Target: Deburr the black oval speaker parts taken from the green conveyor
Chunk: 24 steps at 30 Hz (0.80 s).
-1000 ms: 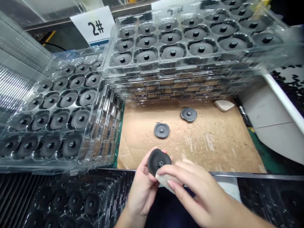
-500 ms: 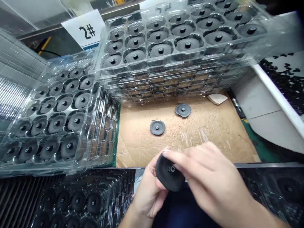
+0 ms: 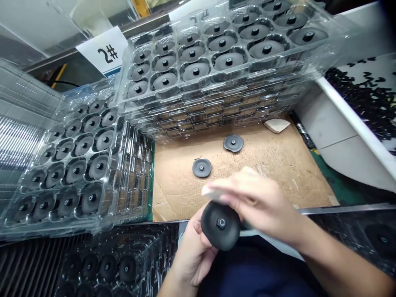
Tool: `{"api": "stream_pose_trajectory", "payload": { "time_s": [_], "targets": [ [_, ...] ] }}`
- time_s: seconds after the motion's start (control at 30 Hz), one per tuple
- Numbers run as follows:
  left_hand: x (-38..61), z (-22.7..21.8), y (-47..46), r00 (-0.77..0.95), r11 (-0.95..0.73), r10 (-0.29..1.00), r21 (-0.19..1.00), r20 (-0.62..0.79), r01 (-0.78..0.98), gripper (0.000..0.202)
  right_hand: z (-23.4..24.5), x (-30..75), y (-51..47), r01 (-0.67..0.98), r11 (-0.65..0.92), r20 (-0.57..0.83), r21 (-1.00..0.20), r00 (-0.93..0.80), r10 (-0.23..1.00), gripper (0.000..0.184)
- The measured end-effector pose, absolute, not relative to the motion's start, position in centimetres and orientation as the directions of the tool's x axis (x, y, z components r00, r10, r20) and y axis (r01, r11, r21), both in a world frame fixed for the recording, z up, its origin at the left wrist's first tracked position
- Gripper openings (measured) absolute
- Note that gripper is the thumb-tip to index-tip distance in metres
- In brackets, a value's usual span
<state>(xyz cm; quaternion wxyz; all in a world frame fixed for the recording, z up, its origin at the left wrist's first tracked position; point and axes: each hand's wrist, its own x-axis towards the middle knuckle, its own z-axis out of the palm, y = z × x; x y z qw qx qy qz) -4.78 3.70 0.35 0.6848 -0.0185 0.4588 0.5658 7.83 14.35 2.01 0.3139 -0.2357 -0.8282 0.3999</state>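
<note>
My left hand [image 3: 193, 258] grips a black rubber disc [image 3: 220, 226] with a small central stud, its face turned up toward me. My right hand [image 3: 255, 202], blurred by motion, sits just above the disc and pinches a white cloth pad [image 3: 210, 190] between its fingers. The pad's edge is close to the disc's upper rim, but I cannot tell if they touch. Two similar discs [image 3: 201, 168] [image 3: 233, 143] lie flat on the cardboard [image 3: 278, 165] beyond my hands.
Stacks of clear plastic trays [image 3: 173, 99] holding discs in rows stand at the back, and another stack [image 3: 62, 225] stands at the left. More filled trays [image 3: 105, 268] sit below. A card marked 2# [image 3: 107, 53] stands behind, and a bin of small black parts [image 3: 365, 95] lies right.
The disc has turned from tilted to face-up in my left hand. My right hand has moved up and off its face, carrying the pad to the upper rim. The view has shifted slightly.
</note>
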Motion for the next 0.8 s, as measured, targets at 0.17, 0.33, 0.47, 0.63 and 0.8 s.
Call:
{"api": "stream_pose_trajectory", "payload": {
  "time_s": [0.17,0.33,0.47,0.63,0.8],
  "targets": [
    [-5.4,0.7,3.7,0.045,0.339,0.798,0.387,-0.601,-0.858,0.055,-3.7,10.0,13.5,0.443,0.26,-0.005,-0.858,-0.513,0.859,0.024],
    [-5.7,-0.5,3.7,0.045,0.336,0.807,0.396,-0.589,-0.855,0.06,-6.3,11.0,11.4,0.472,0.272,-0.055,-0.838,-0.57,0.82,0.019],
    [-5.0,-0.5,4.2,-0.027,0.302,0.802,0.444,-0.597,-0.843,0.06,-1.4,9.8,12.4,0.434,0.254,0.062,-0.864,-0.41,0.91,0.024],
    [-4.6,-0.4,4.4,-0.145,0.218,0.819,0.536,-0.555,-0.816,0.052,3.9,7.2,11.8,0.152,0.57,0.381,-0.807,-0.603,0.701,0.023],
    [-4.9,-0.3,4.1,-0.176,0.231,0.782,0.54,-0.598,-0.809,0.06,3.8,6.0,11.9,0.177,0.521,0.224,-0.835,-0.755,0.616,0.025]
  ]
}}
